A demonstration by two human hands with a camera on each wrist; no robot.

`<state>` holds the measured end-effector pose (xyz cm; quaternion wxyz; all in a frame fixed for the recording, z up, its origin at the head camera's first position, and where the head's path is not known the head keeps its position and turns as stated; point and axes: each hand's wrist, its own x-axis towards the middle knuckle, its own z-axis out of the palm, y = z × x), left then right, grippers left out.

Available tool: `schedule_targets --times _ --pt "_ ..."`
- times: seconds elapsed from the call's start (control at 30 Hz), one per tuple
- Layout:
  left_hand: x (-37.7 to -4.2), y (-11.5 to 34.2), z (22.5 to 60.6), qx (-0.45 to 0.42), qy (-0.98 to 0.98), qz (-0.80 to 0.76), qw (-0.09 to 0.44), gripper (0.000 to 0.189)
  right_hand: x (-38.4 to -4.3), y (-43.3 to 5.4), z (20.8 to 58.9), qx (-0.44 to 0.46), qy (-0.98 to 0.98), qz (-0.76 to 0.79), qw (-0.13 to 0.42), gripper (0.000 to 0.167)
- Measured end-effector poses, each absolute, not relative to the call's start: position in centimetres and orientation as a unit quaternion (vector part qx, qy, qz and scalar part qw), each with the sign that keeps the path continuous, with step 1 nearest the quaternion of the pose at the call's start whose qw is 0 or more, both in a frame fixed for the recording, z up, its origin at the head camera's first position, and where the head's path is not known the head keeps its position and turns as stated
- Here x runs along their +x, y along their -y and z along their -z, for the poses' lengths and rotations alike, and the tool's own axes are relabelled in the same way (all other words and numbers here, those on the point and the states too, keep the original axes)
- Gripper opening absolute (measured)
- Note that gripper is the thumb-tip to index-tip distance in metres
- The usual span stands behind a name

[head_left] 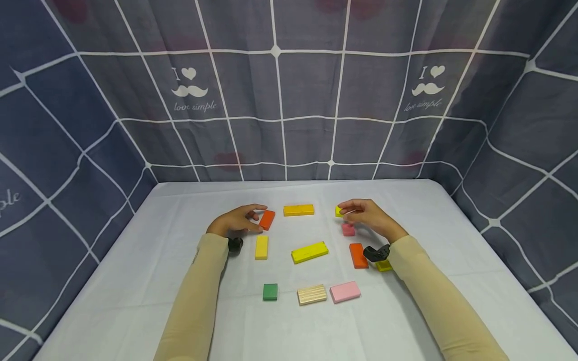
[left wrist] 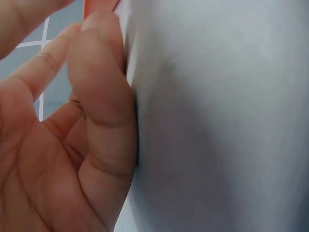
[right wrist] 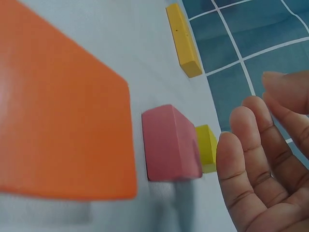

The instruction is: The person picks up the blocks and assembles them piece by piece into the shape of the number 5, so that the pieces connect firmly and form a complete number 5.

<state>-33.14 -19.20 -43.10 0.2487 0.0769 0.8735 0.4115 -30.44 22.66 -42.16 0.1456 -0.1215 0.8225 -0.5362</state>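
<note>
At the far left of the block layout, my left hand (head_left: 238, 219) reaches an orange block (head_left: 267, 220), index finger at its far end and thumb at its near end, seemingly pinching it. Curled fingers (left wrist: 104, 82) hide most of that block in the left wrist view. My right hand (head_left: 371, 216) hovers by a small yellow-green block (right wrist: 206, 147), its fingers loosely bent and holding nothing. Beside that block stands a small pinkish-red block (right wrist: 169, 142). A second orange block (right wrist: 63, 111) fills the left of the right wrist view.
Between the hands lie a long amber block (head_left: 298, 210), a yellow block (head_left: 261, 247) and a bright yellow block (head_left: 309, 252). Nearer are green (head_left: 270, 292), wood-striped (head_left: 311, 295) and pink (head_left: 345, 292) blocks. Another yellow-green block (head_left: 384, 265) is partly under the right wrist.
</note>
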Motion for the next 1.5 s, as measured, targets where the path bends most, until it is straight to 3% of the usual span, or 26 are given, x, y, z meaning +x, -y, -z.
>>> schedule_targets --times 1.5 --pt "-32.8 19.2 43.2 0.069 -0.860 -0.440 0.248 0.072 -32.6 -19.4 42.5 -0.151 -0.808 0.550 0.150 0.045"
